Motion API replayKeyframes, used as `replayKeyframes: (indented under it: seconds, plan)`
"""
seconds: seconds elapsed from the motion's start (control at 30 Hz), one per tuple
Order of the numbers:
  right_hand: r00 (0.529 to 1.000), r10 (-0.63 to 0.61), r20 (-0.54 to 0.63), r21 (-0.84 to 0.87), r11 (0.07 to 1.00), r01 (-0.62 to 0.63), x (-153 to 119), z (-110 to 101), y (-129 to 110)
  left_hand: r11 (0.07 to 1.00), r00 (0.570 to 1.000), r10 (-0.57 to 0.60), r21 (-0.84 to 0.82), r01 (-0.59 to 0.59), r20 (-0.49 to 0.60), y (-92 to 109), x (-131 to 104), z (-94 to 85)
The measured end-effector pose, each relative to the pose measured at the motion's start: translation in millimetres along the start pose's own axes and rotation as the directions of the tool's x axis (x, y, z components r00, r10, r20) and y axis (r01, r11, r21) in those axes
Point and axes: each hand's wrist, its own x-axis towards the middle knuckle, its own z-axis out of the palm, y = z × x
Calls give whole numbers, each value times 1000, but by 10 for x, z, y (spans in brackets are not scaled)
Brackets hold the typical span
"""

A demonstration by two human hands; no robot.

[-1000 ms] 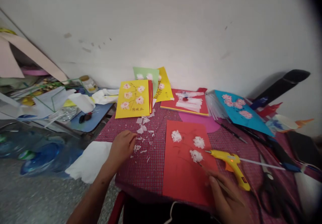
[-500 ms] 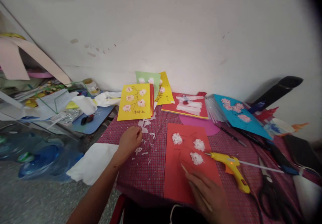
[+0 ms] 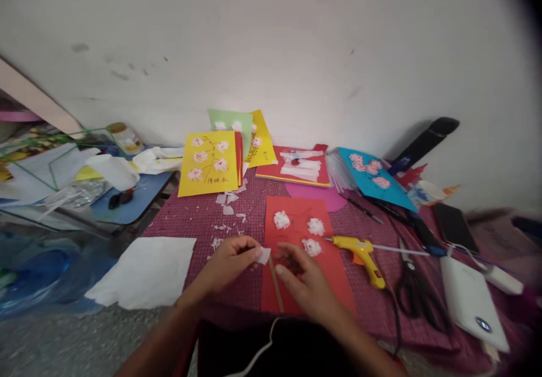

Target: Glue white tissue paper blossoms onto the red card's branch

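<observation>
My left hand [image 3: 232, 261] pinches a small piece of white tissue paper [image 3: 264, 255] over the left edge of a red card [image 3: 315, 301]. Close by on the right, my right hand [image 3: 302, 278] has its fingers curved and apart, with nothing visible in them. A thin wooden stick [image 3: 276, 284] lies on the card between the two hands. Three crumpled white paper flowers, one of them a blossom [image 3: 282, 219] at upper left, sit on the card among faint drawn branches. The tip of a yellow glue gun [image 3: 358, 247] rests at the card's right side.
Scissors [image 3: 417, 292] and a white power bank [image 3: 474, 301] lie at the right. Torn paper scraps [image 3: 227, 199] dot the checked cloth. A white sheet [image 3: 146, 272] overhangs the left edge. Behind stand a yellow flower card [image 3: 207, 182] and a blue one [image 3: 372, 196].
My right hand has put the stick down on the red card and opened. My left hand has moved right from the scraps with a tissue piece. The view has shifted right.
</observation>
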Motion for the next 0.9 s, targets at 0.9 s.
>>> replayKeyframes:
  seconds: [0.9]
  plan:
    - [979,194,68,-46,980,-191,-154,-89,124,972,996,59,221,-74,73,-74,-34,336]
